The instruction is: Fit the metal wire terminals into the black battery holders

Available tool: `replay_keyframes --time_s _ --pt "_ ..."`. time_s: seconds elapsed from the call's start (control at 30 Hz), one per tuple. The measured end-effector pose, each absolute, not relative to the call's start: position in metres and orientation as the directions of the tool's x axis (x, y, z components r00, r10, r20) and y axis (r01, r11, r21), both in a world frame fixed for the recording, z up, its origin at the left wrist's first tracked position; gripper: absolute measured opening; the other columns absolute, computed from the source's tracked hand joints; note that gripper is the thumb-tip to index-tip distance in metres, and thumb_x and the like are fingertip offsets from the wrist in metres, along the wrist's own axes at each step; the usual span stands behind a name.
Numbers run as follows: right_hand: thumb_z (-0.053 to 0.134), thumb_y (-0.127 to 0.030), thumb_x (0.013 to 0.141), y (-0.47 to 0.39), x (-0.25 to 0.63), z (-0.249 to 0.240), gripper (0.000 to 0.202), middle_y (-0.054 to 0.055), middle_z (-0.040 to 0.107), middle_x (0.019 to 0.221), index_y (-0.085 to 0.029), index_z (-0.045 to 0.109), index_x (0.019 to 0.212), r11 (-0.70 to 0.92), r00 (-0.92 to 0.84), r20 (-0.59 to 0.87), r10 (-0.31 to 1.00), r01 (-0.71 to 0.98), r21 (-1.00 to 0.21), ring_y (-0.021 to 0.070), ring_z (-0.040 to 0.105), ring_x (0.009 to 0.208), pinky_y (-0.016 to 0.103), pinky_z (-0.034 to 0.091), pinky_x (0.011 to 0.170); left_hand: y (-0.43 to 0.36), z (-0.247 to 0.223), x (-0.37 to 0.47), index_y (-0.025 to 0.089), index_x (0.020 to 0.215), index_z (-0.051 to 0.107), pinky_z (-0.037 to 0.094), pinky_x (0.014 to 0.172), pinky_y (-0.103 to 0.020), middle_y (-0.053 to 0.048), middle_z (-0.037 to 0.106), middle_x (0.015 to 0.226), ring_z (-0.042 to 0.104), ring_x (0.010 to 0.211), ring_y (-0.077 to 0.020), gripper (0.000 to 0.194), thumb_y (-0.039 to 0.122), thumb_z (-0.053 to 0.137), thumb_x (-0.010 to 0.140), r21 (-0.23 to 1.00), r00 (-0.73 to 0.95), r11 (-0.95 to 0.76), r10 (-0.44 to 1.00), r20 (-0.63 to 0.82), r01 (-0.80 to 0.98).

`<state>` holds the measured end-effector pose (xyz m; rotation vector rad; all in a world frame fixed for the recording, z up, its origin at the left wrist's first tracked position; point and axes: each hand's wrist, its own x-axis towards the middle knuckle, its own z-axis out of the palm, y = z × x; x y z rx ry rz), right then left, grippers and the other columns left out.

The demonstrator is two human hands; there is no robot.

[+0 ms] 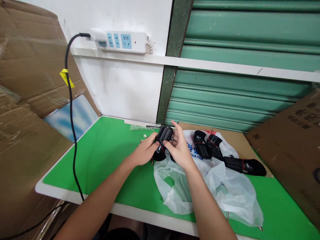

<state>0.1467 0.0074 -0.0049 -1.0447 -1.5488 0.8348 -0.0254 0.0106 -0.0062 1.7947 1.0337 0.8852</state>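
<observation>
Between both hands I hold a black plastic housing (165,134) with a thin red wire, tilted above the green table mat. My left hand (145,151) grips its left side, thumb on the lower part. On the other side my right hand (178,146) presses with its thumb, while the index finger sticks up past the top. Small metal pieces with wires (152,162) lie on the mat near my left hand, partly hidden. To the right, similar black housings (201,145) with red wires rest on a white plastic bag (222,180).
Another black housing (245,166) lies at the right by a flat cardboard sheet (240,143). Large cardboard boxes flank the table (62,193). A black cable (71,116) hangs from the wall power strip (120,41) across the left side. Behind stands a green shutter (225,93).
</observation>
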Motion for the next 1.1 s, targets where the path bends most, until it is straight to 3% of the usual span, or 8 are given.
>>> replay_keyframes --time_s 0.07,0.27,0.73,0.93,1.1 --pt "0.058 -0.015 0.081 0.006 0.147 -0.004 0.077 0.010 0.065 0.123 -0.027 0.032 0.153 0.336 -0.164 0.309 0.937 0.174 -0.926 0.0189 0.068 0.097 0.030 0.060 0.073 0.010 -0.008 -0.026 0.020 0.113 0.055 0.049 0.090 -0.036 -0.005 0.067 0.104 0.061 0.101 -0.0228 0.024 0.030 0.037 0.100 0.906 0.424 -0.289 0.895 0.140 0.310" --pt "0.057 -0.017 0.083 0.002 0.147 0.000 0.066 0.012 0.063 0.131 -0.025 0.044 0.147 0.312 -0.208 0.276 0.938 0.169 -0.935 0.0201 0.068 0.103 0.029 0.061 0.074 0.012 -0.012 -0.027 0.020 0.115 0.054 0.051 0.086 -0.036 -0.007 0.066 0.105 0.061 0.096 -0.0224 0.027 0.034 0.035 0.102 0.870 0.454 -0.346 0.876 0.165 0.352" --pt "0.061 -0.012 0.080 0.002 0.145 -0.003 0.066 0.008 0.068 0.124 -0.027 0.047 0.142 0.317 -0.208 0.279 0.937 0.178 -0.932 0.0195 0.072 0.099 0.034 0.064 0.081 0.013 -0.013 -0.030 0.021 0.108 0.047 0.050 0.078 -0.035 -0.008 0.066 0.102 0.062 0.089 -0.0230 0.018 0.033 0.035 0.101 0.818 0.464 -0.372 0.873 0.149 0.438" --pt "0.062 -0.013 0.079 0.004 0.145 -0.006 0.066 0.006 0.071 0.113 -0.028 0.048 0.142 0.292 -0.203 0.259 0.944 0.156 -0.944 0.0176 0.074 0.087 0.032 0.064 0.075 0.012 -0.015 -0.029 0.020 0.112 0.045 0.049 0.079 -0.037 -0.010 0.065 0.104 0.062 0.091 -0.0242 0.021 0.032 0.033 0.101 0.803 0.454 -0.376 0.878 0.149 0.463" --pt "0.062 -0.013 0.080 0.005 0.142 -0.013 0.066 0.006 0.070 0.116 -0.029 0.049 0.142 0.317 -0.172 0.286 0.943 0.194 -0.928 0.0179 0.073 0.090 0.032 0.064 0.076 0.010 -0.013 -0.027 0.020 0.110 0.044 0.048 0.075 -0.038 -0.011 0.065 0.101 0.062 0.086 -0.0251 0.019 0.029 0.032 0.100 0.777 0.427 -0.369 0.893 0.143 0.511"
